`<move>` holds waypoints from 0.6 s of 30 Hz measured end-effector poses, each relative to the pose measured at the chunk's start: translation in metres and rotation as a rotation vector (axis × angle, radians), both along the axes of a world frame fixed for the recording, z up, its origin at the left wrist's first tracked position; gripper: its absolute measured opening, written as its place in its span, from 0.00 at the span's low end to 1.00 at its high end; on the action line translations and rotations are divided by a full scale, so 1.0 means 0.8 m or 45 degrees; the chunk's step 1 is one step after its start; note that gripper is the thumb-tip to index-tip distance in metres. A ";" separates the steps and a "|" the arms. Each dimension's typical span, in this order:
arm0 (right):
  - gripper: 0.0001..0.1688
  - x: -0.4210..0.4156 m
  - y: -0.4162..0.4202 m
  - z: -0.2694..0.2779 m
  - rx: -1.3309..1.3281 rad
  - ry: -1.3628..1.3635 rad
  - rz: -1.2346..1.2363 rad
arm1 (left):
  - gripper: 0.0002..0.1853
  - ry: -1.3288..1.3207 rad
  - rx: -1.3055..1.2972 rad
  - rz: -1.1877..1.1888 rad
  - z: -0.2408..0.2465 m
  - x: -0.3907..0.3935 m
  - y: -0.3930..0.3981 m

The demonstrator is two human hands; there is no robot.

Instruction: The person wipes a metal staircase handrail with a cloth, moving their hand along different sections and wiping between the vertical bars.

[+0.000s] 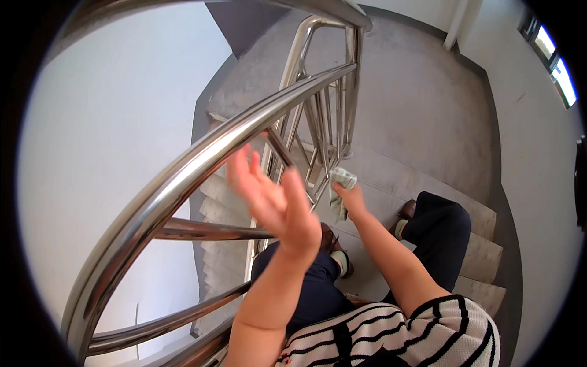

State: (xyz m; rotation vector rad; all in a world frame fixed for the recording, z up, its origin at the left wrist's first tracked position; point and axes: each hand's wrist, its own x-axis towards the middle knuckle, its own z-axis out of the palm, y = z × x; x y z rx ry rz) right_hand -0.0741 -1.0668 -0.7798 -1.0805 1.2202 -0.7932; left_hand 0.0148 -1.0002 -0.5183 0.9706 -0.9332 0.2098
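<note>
My left hand is raised just beside the polished metal handrail, slightly blurred, with its fingers apart and nothing in it. Its fingertips come up against the rail's underside in the picture; whether they touch it I cannot tell. My right hand grips a folded pale green cloth lower down, close to the slanted metal balusters. Part of the cloth hangs below my fingers.
I am on a concrete staircase, with steps at my right. A landing lies ahead, below the flight. Beyond the railing, another flight of steps runs along a white wall. A window is high on the right wall.
</note>
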 end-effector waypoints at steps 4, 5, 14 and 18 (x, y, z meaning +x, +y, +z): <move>0.12 0.017 -0.044 0.111 -0.452 -0.181 -0.031 | 0.21 0.069 0.236 -0.408 -0.024 -0.017 0.021; 0.15 0.035 -0.063 0.130 -0.731 -0.193 -0.050 | 0.22 0.166 0.326 -0.436 -0.024 -0.024 0.008; 0.18 0.084 -0.112 0.129 -0.665 0.256 0.128 | 0.30 0.369 0.556 -0.691 -0.048 0.014 -0.095; 0.19 0.066 -0.104 0.024 -0.561 0.429 0.206 | 0.34 0.374 0.512 -0.845 -0.051 0.010 -0.100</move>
